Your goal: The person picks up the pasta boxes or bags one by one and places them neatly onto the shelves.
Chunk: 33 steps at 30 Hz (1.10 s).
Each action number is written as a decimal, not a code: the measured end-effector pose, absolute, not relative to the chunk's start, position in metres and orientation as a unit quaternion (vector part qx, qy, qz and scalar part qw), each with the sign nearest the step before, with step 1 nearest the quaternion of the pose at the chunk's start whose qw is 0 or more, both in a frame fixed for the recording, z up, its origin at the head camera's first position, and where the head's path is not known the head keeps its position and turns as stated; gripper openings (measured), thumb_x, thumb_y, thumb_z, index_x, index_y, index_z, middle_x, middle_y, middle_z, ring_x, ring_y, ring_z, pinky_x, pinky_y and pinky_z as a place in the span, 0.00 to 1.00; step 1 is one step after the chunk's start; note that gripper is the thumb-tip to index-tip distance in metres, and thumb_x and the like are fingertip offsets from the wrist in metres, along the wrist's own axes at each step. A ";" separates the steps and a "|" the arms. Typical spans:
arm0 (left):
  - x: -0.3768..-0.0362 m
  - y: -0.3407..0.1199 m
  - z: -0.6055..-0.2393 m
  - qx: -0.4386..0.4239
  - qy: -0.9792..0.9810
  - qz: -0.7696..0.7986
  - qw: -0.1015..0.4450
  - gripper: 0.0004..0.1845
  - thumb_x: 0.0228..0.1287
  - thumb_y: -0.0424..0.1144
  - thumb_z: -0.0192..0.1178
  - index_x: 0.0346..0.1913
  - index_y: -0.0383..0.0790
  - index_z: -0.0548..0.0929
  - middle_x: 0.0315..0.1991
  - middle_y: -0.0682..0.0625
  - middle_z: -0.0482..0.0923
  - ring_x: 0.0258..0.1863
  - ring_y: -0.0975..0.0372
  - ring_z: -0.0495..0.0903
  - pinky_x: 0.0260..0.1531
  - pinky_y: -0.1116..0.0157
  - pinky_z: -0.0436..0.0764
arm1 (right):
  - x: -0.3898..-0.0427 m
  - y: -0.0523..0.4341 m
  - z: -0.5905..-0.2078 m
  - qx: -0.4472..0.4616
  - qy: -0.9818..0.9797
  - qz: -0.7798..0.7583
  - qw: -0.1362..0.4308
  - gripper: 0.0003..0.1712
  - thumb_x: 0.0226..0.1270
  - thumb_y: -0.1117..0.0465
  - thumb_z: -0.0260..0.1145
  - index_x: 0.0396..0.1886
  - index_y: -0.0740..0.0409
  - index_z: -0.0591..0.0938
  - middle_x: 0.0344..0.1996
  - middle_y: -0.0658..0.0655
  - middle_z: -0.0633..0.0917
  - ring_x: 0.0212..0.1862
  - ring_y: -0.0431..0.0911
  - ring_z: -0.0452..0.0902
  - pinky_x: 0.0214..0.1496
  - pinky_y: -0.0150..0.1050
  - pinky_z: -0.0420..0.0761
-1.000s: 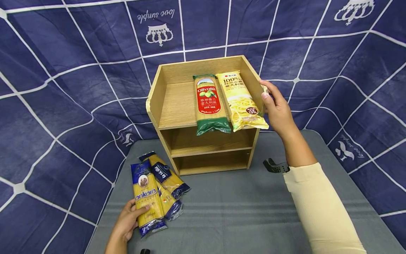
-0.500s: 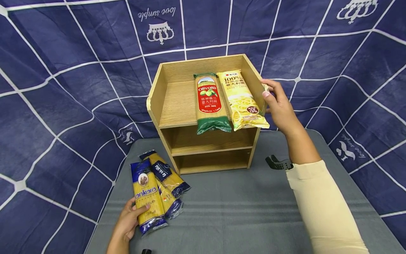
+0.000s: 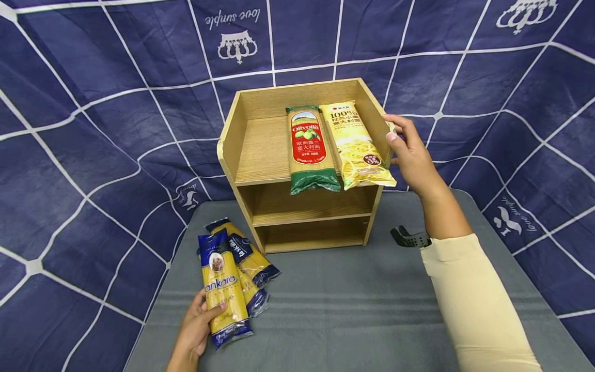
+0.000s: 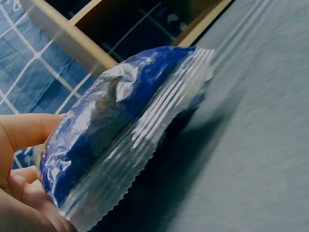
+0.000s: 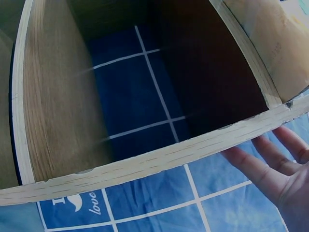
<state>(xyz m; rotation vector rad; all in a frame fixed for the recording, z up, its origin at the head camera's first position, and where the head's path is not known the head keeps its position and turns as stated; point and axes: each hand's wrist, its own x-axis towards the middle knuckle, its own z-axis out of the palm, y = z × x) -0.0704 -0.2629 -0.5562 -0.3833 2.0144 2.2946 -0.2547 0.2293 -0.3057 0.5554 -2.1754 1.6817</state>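
Clearly, the left hand [image 3: 195, 324] grips the ankara packet [image 3: 225, 284] over other packets [image 3: 253, 266] on the tabletop [image 3: 334, 305]; only its wrist view shows shadow [image 4: 169, 181] beneath the crimped end [image 4: 137, 147]. The right hand [image 3: 415, 161] holds the wooden shelf [image 3: 262, 150].

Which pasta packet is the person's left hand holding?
The ankara packet, yellow with blue ends. What sets it apart: the left hand grips it, while neither hand grips another packet.

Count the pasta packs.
5: Olivoilà and cream pack atop the shelf; ankara in the left hand; La Sicilia and a partly covered one on the table. Others may be hidden.
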 end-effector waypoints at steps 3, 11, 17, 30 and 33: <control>-0.067 -0.255 -0.555 -0.110 0.653 0.749 0.022 0.32 0.64 0.22 0.59 0.66 0.47 0.62 0.41 0.60 0.87 0.37 0.62 0.88 0.37 0.64 0.86 | -0.256 0.229 -0.306 0.194 -0.766 0.590 0.168 0.26 0.81 0.53 0.48 0.75 0.45 0.64 0.54 0.48 0.71 0.50 0.42 0.76 0.39 0.31 0.84; -0.063 -0.242 -0.548 -0.097 0.655 0.749 0.002 0.34 0.62 0.21 0.60 0.66 0.51 0.65 0.42 0.60 0.87 0.37 0.63 0.87 0.36 0.64 0.86 | -0.256 0.230 -0.306 0.192 -0.770 0.582 0.177 0.26 0.81 0.53 0.47 0.76 0.45 0.64 0.55 0.49 0.71 0.49 0.42 0.76 0.38 0.31 0.83; -0.062 -0.236 -0.541 -0.080 0.662 0.745 -0.005 0.34 0.62 0.22 0.61 0.66 0.53 0.64 0.44 0.62 0.86 0.38 0.63 0.88 0.37 0.64 0.86 | -0.257 0.229 -0.306 0.192 -0.764 0.590 0.176 0.26 0.81 0.53 0.47 0.75 0.44 0.65 0.56 0.51 0.71 0.50 0.43 0.76 0.38 0.30 0.84; -0.063 -0.230 -0.536 -0.058 0.655 0.753 -0.037 0.35 0.62 0.19 0.59 0.67 0.52 0.63 0.47 0.62 0.87 0.43 0.65 0.88 0.42 0.65 0.86 | -0.257 0.229 -0.307 0.180 -0.773 0.582 0.179 0.26 0.81 0.53 0.48 0.75 0.43 0.66 0.56 0.52 0.72 0.50 0.42 0.76 0.38 0.31 0.83; -0.062 -0.228 -0.533 -0.054 0.651 0.756 -0.041 0.36 0.62 0.19 0.59 0.67 0.52 0.63 0.48 0.61 0.86 0.44 0.65 0.88 0.43 0.65 0.86 | -0.257 0.229 -0.307 0.181 -0.772 0.584 0.175 0.26 0.81 0.53 0.47 0.75 0.43 0.66 0.55 0.51 0.73 0.50 0.42 0.76 0.39 0.32 0.83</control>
